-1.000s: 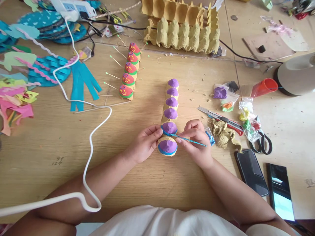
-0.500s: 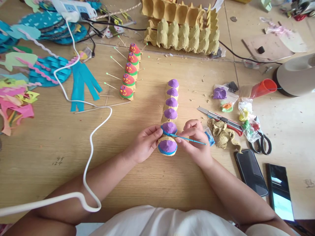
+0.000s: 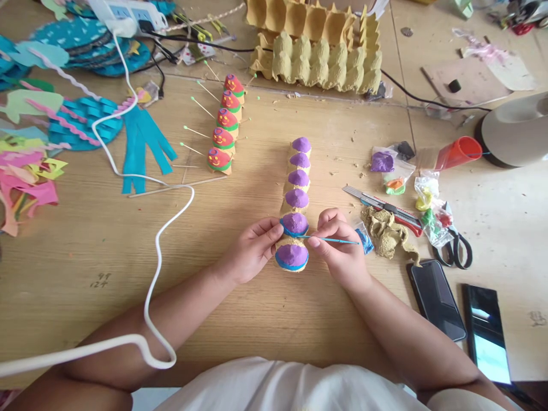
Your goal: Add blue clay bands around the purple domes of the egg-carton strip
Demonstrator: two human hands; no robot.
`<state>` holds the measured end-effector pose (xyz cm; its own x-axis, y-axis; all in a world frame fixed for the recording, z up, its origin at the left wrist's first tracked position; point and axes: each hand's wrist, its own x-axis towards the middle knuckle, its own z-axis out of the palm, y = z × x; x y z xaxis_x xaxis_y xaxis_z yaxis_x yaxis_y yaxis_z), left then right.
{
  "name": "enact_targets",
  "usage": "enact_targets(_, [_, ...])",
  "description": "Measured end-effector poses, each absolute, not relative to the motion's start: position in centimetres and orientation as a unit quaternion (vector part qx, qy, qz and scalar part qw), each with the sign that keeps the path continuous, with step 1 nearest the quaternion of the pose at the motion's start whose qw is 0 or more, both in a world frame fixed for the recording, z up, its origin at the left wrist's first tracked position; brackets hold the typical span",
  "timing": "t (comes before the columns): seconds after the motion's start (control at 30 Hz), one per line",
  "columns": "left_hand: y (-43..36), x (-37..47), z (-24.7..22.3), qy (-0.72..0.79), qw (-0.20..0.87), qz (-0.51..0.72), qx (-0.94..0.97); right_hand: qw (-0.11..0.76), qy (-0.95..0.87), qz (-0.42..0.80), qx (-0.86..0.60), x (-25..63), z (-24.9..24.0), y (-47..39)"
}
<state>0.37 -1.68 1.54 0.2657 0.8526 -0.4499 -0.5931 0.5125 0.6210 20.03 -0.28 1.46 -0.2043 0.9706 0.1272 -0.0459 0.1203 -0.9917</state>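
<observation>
Wooden table, scraps scattered. Cup strip ran away from the body, between the hands. Left hand pinched it at the second-nearest purple cup — right hand gripped a blue tool, tip at that cup's blue band. Knife lay beyond the right hand — phone nearer the body.

A creased white top shows at bottom centre. Left hand, right hand and forearms are bare.
</observation>
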Motion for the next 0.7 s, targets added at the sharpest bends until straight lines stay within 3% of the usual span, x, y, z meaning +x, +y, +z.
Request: enact_targets(0.7, [-1.77, 0.40, 1.59, 0.395, 0.775, 0.464, 0.169, 0.458, -0.509, 0.581, -0.440, 19.70, 0.95, -0.40])
